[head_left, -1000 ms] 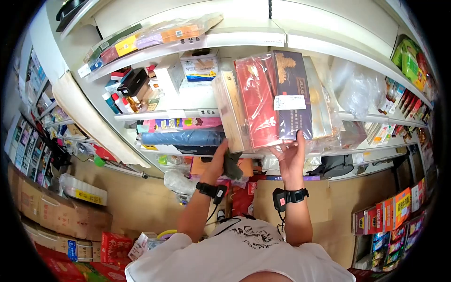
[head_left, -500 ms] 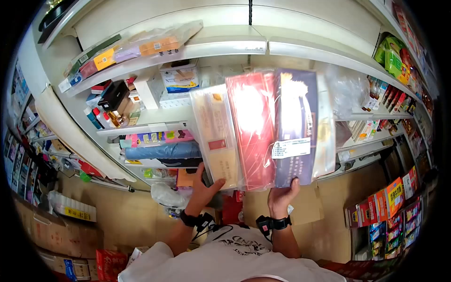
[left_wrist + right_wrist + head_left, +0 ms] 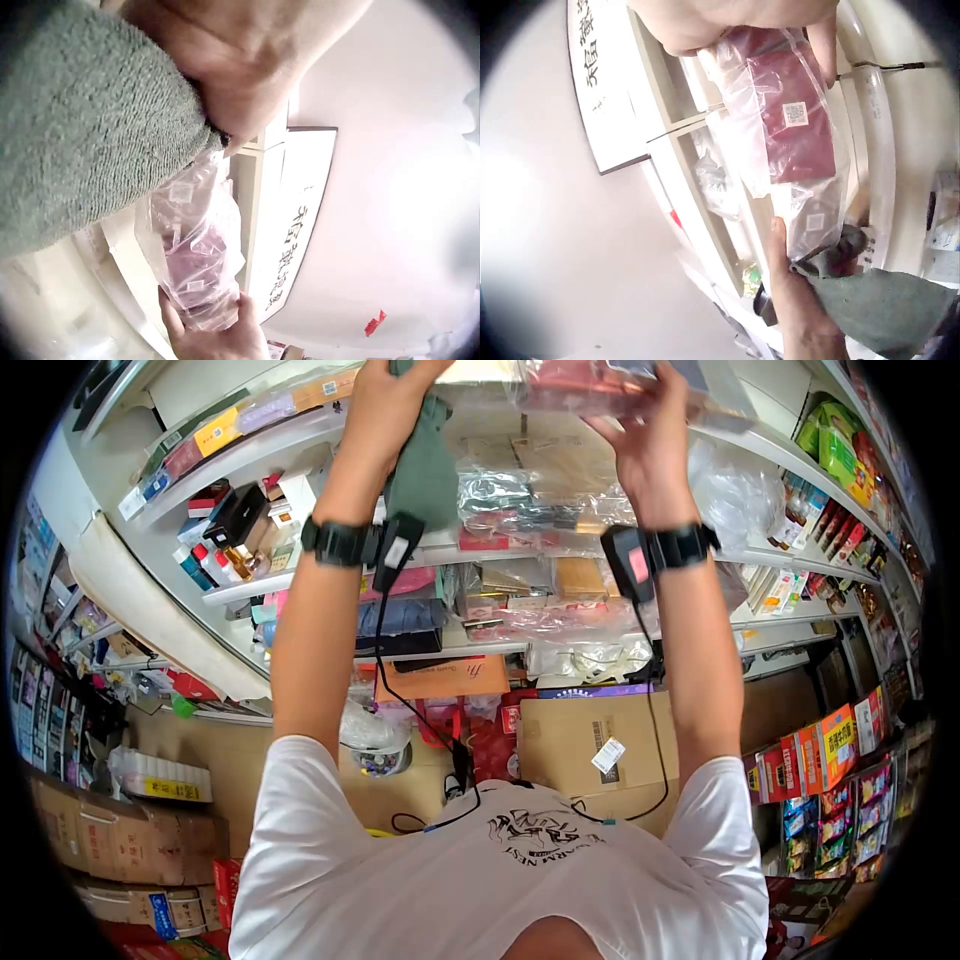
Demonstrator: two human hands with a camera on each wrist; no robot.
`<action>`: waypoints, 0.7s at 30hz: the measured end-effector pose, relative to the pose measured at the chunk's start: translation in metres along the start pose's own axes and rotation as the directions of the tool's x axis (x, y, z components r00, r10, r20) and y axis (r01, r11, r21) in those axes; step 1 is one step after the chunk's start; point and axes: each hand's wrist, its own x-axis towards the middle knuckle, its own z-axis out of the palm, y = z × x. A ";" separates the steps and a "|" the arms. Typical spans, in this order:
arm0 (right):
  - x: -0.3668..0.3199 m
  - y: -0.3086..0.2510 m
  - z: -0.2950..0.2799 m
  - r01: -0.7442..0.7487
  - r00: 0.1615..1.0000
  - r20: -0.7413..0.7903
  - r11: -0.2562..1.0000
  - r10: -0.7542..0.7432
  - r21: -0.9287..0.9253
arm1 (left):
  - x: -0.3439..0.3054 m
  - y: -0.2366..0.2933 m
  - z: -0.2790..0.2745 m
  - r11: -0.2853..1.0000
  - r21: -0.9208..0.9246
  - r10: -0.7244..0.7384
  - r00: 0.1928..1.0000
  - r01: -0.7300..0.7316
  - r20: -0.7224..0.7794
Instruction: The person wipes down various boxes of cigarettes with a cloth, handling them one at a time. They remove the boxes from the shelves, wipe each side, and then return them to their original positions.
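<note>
Both hands hold a row of flat boxes in clear plastic (image 3: 590,385) up at the top edge of the head view. My left hand (image 3: 390,410) grips its left end and also keeps a green cloth (image 3: 422,470), which hangs down beside the wrist. The right hand (image 3: 650,455) grips the other end, thumb against the near side. In the right wrist view, a dark red box (image 3: 799,127) with a square code label shows through the plastic, and the left hand (image 3: 799,300) is at the far end with the cloth (image 3: 885,307).
The upper shelf (image 3: 240,485) carries plastic-wrapped boxes at its left. Below, the middle shelf holds bottles (image 3: 215,565), more plastic-wrapped packs (image 3: 540,480) and a clear plastic bag (image 3: 725,490). On the floor stand a cardboard box (image 3: 560,740) and, at the left, cartons (image 3: 130,830).
The wrapped boxes came off the middle shelf towards the body, then went up to the top of the view. Both arms are now stretched upward, and packs behind the boxes have come into sight.
</note>
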 end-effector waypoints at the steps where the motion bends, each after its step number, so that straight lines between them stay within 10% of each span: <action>1: 0.015 0.003 0.002 0.001 1.000 0.003 1.000 -0.001 -0.002 | 0.009 -0.001 0.003 0.992 -0.090 -0.082 0.996 0.085 0.036; 9: 0.055 0.018 0.009 -0.207 0.960 -0.202 0.977 0.192 -0.058 | 0.029 -0.031 0.020 0.840 -0.441 -0.240 0.946 0.315 0.218; 16: 0.071 0.025 -0.006 -0.279 0.960 0.017 0.960 0.279 -0.006 | 0.032 -0.044 0.020 0.939 -0.337 -0.056 0.998 0.063 0.031; 21: 0.080 0.027 -0.029 -0.313 0.938 0.101 0.937 0.331 -0.157 | 0.014 -0.030 0.022 0.981 0.187 0.066 0.996 -0.055 -0.054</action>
